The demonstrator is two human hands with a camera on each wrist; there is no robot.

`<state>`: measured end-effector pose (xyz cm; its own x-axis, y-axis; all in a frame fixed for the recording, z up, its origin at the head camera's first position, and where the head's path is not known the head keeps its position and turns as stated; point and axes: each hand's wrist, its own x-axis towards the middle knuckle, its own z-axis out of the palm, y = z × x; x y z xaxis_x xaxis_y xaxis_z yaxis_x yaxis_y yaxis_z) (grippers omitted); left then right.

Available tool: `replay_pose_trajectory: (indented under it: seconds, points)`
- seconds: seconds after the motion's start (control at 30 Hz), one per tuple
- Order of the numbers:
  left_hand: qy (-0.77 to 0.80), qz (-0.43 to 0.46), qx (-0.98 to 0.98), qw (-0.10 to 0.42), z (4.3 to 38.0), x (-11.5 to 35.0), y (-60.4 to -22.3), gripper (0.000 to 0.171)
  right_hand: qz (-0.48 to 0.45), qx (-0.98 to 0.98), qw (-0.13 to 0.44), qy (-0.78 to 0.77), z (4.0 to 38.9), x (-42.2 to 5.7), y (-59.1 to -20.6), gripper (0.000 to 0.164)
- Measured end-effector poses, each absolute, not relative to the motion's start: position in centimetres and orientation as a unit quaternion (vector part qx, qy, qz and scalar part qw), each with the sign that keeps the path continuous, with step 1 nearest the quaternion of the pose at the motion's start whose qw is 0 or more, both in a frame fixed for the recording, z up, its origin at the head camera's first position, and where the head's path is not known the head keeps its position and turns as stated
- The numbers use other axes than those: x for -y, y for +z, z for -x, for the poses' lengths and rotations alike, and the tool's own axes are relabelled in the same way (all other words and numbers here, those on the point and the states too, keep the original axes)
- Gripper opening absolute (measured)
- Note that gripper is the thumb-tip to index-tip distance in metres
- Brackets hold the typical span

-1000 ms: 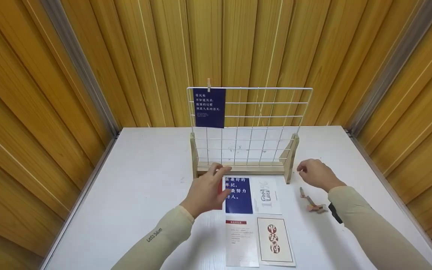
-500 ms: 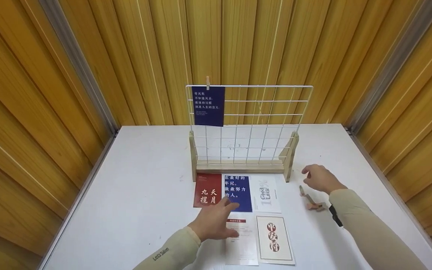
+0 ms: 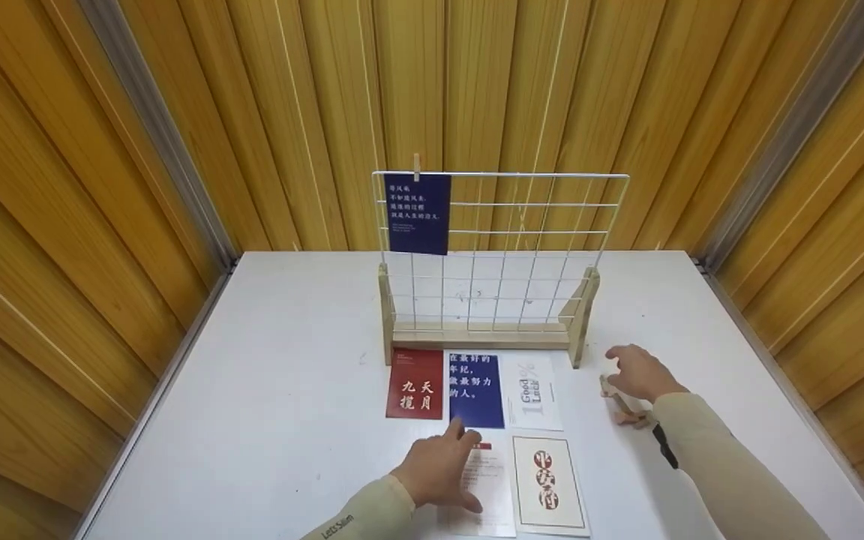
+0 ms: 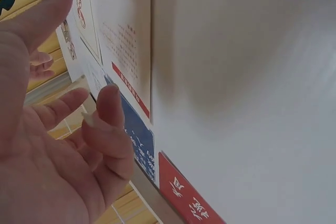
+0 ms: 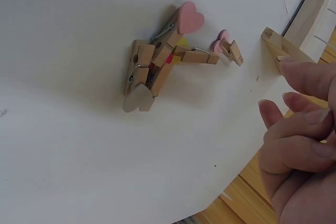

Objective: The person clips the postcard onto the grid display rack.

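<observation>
My left hand (image 3: 438, 466) hovers with spread, slightly bent fingers over a white card with a red header (image 3: 490, 480); nothing is between thumb and fingers. Beyond it lie a red card (image 3: 415, 384), a blue card (image 3: 477, 391) and a white "Good Luck" card (image 3: 533, 391). A cream card with red round characters (image 3: 548, 484) sits to its right. Over at the right, my right hand (image 3: 642, 373) holds nothing, its fingers loosely bent. Beside and below it is a small pile of wooden clothespins (image 5: 157, 59) with heart shapes; one pink-heart clothespin (image 5: 228, 47) lies apart.
A white wire grid (image 3: 522, 232) stands upright in a wooden base (image 3: 477, 336) behind the cards. A wooden clothespin (image 3: 416, 166) holds a dark blue card (image 3: 418, 217) at its upper left. Wood-patterned walls (image 3: 469, 82) surround the white table (image 3: 289, 390).
My left hand has moved down from the red card, uncovering it, to the red-header card. My right hand has lowered slightly toward the clothespins.
</observation>
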<state>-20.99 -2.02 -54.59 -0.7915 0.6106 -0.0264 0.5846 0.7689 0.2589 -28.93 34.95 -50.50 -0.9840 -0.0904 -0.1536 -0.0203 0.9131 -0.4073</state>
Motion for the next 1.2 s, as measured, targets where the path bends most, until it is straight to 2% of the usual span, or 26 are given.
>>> replay_pose_trajectory:
  seconds: [0.47,0.83,1.2]
  points:
    - [0.064,-0.28,-0.957,0.04,21.3,0.8,-55.9,0.106,-0.01,-0.966,0.114,-0.232,29.3,-35.3,-52.1,0.054]
    - [0.046,-0.282,-0.957,0.041,21.1,1.3,-56.3,0.103,-0.062,-0.954,0.143,-0.255,29.3,-34.6,-53.6,0.044]
    - [0.05,-0.288,-0.955,0.043,21.3,1.6,-56.2,0.1,-0.042,-0.966,0.126,-0.223,30.2,-35.0,-54.3,0.042]
